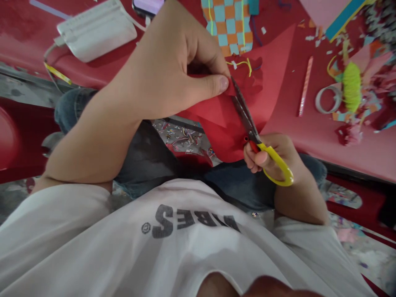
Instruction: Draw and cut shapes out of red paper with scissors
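Observation:
A sheet of red paper (229,128) hangs at the table's near edge, over my lap. My left hand (192,66) pinches its upper edge between thumb and fingers. Yellow-handled scissors (246,111) are in my right hand (272,154), whose fingers wrap round the handles. The blades point up and away from me, and their tips lie on the paper just beside my left thumb. The blades look nearly closed. Part of the paper behind the blades and my left hand is hidden.
On the red table (328,136) lie an orange and blue woven paper piece (230,24), a striped pencil-like stick (305,86), a tape roll (328,99), and neon yellow yarn (352,87). A white power bank (97,31) and a phone (148,6) are at the upper left. Scraps litter the floor.

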{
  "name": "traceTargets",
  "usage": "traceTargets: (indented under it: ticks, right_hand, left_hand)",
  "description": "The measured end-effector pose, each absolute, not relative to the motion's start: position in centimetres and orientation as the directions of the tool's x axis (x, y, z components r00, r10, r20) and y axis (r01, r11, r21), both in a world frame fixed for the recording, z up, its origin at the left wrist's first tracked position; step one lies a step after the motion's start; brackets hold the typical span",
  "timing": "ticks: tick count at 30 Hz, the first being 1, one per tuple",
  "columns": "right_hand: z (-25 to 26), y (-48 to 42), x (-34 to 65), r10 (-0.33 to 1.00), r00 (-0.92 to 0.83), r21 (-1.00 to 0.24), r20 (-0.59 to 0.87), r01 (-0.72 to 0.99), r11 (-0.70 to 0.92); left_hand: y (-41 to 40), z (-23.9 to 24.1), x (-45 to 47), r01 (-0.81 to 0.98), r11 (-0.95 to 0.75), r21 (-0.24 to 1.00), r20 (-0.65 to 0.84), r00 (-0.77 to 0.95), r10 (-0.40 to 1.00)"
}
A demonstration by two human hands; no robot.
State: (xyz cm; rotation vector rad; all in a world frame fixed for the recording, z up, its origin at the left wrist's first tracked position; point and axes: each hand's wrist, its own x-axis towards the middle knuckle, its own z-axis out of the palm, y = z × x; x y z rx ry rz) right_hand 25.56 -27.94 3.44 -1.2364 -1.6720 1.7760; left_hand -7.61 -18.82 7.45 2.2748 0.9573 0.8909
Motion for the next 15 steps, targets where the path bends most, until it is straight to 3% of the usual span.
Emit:
traceTargets:
  ticks: [15]
  right_hand:
    - [4.01, -27.85, 25.50, 0.777, -0.518, -0.929, -0.358, 0.285, -0.237]
  left_hand:
    - [-18.94, 8.18, -7.78, 0.499, -0.571, 0.652, 0.264, 0.556, 0.788]
